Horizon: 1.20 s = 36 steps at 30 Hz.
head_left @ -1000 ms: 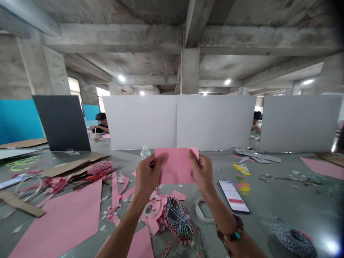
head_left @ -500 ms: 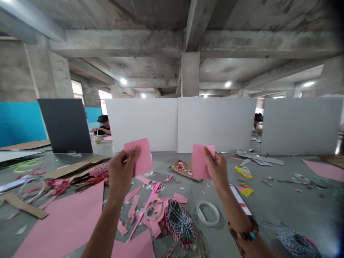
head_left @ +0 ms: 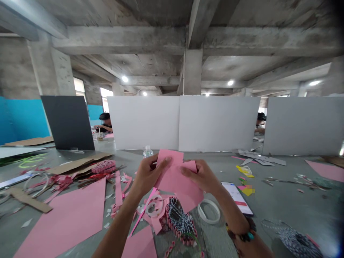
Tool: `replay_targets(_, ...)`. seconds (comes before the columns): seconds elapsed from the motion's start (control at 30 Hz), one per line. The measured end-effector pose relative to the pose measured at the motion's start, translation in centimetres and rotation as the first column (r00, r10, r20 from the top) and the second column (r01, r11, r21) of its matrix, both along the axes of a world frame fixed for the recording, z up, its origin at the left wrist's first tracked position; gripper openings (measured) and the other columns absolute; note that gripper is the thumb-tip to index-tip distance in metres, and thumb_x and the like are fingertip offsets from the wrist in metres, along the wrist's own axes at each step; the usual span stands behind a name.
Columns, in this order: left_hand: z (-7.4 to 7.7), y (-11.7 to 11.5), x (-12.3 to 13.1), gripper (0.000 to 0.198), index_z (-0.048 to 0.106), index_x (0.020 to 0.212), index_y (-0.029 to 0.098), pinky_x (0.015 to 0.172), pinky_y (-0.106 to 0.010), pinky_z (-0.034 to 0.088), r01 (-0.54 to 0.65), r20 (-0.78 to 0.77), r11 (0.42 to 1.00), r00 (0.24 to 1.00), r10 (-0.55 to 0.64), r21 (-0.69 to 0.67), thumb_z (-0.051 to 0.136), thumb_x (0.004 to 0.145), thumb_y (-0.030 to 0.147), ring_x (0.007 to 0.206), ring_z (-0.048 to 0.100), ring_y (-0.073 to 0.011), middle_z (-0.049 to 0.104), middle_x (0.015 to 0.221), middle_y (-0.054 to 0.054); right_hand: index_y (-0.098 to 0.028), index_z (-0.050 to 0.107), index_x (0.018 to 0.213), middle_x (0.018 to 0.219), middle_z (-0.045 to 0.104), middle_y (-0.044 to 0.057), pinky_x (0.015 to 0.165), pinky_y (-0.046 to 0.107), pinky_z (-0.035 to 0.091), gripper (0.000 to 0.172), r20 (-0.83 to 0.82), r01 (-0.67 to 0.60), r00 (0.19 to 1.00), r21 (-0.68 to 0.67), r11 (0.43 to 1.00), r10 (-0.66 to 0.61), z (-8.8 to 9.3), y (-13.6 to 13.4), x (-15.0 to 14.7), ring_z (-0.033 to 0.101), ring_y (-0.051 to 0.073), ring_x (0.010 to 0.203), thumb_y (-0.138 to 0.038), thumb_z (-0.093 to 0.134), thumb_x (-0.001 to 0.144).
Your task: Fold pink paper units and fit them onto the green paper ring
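Observation:
My left hand [head_left: 149, 175] pinches a pink paper piece [head_left: 168, 179] between thumb and fingers. My right hand [head_left: 204, 177] grips another pink paper piece [head_left: 189, 195], its thumb pressed on the front. In front of me the two pieces meet and overlap; where one ends and the other begins I cannot make out. Under them on the table lies a woven item of striped cord with a pink rolled-paper edge [head_left: 181, 224]. A white tape roll [head_left: 209, 211] sits to its right, and a second roll [head_left: 155, 207] lies among pink strips to its left.
A large pink sheet [head_left: 70, 215] covers the table's left front. Cardboard strips [head_left: 77, 165] and pink scraps lie behind it. A clear bottle [head_left: 147, 152] stands before white partition boards [head_left: 145, 122]. At right are a phone [head_left: 236, 199] and a striped cord coil [head_left: 298, 238].
Both hands have come inward from apart, bringing the two pink paper pieces together in the middle. The bottle and phone show more fully now.

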<state>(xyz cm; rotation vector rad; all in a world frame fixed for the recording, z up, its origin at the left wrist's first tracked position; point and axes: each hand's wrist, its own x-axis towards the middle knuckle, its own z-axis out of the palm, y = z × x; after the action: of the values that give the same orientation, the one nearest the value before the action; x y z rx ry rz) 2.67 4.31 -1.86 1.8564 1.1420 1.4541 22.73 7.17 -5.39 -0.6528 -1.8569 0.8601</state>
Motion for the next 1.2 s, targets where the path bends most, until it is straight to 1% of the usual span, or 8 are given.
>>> replay_targets(0.1,-0.2,0.4,-0.3,0.039,0.058,0.071,0.014,0.043,-0.017,0.021,-0.018,0.042,1.000,0.999,0.018,0.010,0.061,0.085,0.051,0.051,0.030,-0.0067,0.037,0.059,0.004,-0.017,0.070,0.078,0.078,0.064,0.003,0.061,0.022,0.042,0.014,0.094,-0.095,0.992,0.113,0.989,0.085,0.2,0.4,1.0,0.057,0.014,0.074,-0.023,0.059,0.084)
replay_targets(0.17,-0.4,0.7,-0.5,0.039,0.059,0.073,0.014,0.045,-0.017,0.022,-0.017,0.067,1.000,0.998,0.017,0.008,0.059,0.086,0.051,0.053,0.031,-0.0075,0.039,0.062,0.003,-0.018,0.073,0.077,0.081,0.068,0.004,0.071,0.024,0.045,0.023,0.071,-0.077,0.995,0.141,0.987,0.068,0.1,0.8,1.2,0.060,0.015,0.081,-0.012,0.051,0.080)
replay_targets(0.3,-1.2,1.2,-0.8,0.036,0.064,0.083,0.015,0.047,-0.019,0.027,0.030,0.086,0.998,0.996,-0.025,-0.059,0.058,0.087,0.050,0.055,0.036,-0.0090,0.047,0.065,0.002,-0.018,0.072,0.073,0.066,0.064,0.002,0.057,0.023,0.040,0.034,-0.025,0.046,0.999,0.059,0.997,-0.044,-0.6,1.4,0.3,0.054,0.011,0.058,-0.009,0.040,0.079)
replay_targets(0.43,-1.6,1.5,-1.0,0.030,0.068,0.091,0.016,0.049,-0.019,0.033,0.110,0.062,0.984,0.993,-0.102,-0.138,0.059,0.087,0.044,0.058,0.045,-0.0101,0.057,0.070,-0.001,-0.017,0.074,0.084,0.070,0.065,0.003,0.051,0.022,0.036,0.025,-0.014,0.077,0.997,0.065,0.995,-0.076,-0.9,0.9,-0.8,0.051,0.012,0.059,-0.023,0.050,0.087)
replay_targets(0.73,-0.3,0.4,-0.2,0.024,0.062,0.103,0.015,0.063,-0.022,0.045,0.303,-0.042,0.947,0.950,-0.308,-0.106,0.064,0.084,0.030,0.077,0.058,-0.0155,0.063,0.086,-0.006,-0.019,0.073,0.103,0.056,0.048,-0.004,0.041,0.019,0.023,0.030,-0.014,0.046,0.999,0.007,0.999,-0.046,-0.4,0.3,-0.8,0.030,0.007,0.047,-0.040,0.071,0.081)
replay_targets(0.93,-0.4,0.5,-1.0,0.025,0.053,0.072,0.015,0.047,-0.019,0.026,0.245,-0.229,0.967,0.939,-0.255,-0.073,0.052,0.091,0.031,0.055,0.037,-0.0081,0.045,0.064,0.003,-0.019,0.074,0.101,0.058,0.048,-0.002,0.042,0.020,0.023,0.034,-0.084,0.020,0.996,-0.027,0.999,-0.022,-0.2,0.1,-0.9,0.030,0.008,0.049,-0.048,0.067,0.084)
replay_targets(1.07,-0.4,0.3,-0.5,0.016,0.061,0.091,0.014,0.054,-0.019,0.038,0.242,-0.243,0.969,0.938,-0.248,-0.053,0.050,0.089,0.025,0.066,0.051,-0.0117,0.059,0.077,-0.002,-0.021,0.071,0.105,0.056,0.046,-0.005,0.044,0.020,0.023,0.033,-0.056,0.084,0.995,-0.023,0.996,-0.085,-0.1,-0.1,-1.1,0.030,0.008,0.049,-0.041,0.073,0.079)
replay_targets(1.2,-0.6,0.0,0.5,0.026,0.065,0.102,0.014,0.062,-0.020,0.043,0.128,-0.265,0.991,0.957,-0.116,0.031,0.046,0.085,0.015,0.077,0.059,-0.0151,0.065,0.083,-0.003,-0.017,0.071,0.095,0.064,0.053,-0.002,0.048,0.022,0.025,0.029,-0.043,0.143,0.989,0.079,0.987,-0.140,-0.1,-0.3,-1.3,0.036,0.009,0.053,-0.044,0.064,0.087)
